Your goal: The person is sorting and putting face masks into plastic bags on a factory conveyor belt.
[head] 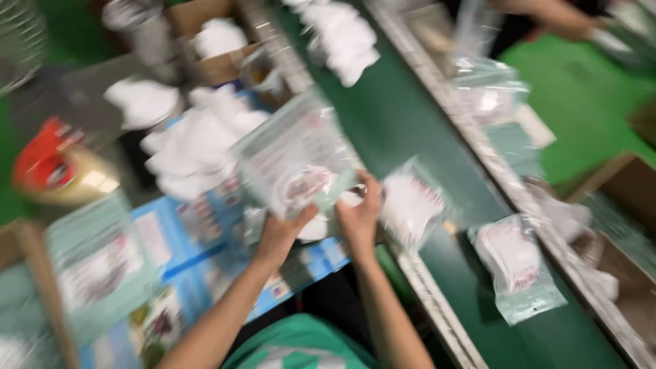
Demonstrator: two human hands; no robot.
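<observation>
The picture is blurred by motion. Both hands hold one clear plastic bag point(294, 154) with red print, raised above the blue work surface point(178, 246). My left hand point(281, 232) grips its lower edge from below. My right hand point(360, 212) pinches the bag's lower right corner. Something white shows under the bag between the two hands. A filled bag point(412, 201) lies just right of my right hand at the edge of the green conveyor belt point(403, 116).
White items point(198, 140) are heaped left of the bag, more point(342, 34) lie up the belt. Another filled bag point(516, 263) rests on the belt at right. A stack of empty bags point(99, 266) and a tape dispenser point(55, 167) sit at left. Another person's arm point(553, 15) reaches in top right.
</observation>
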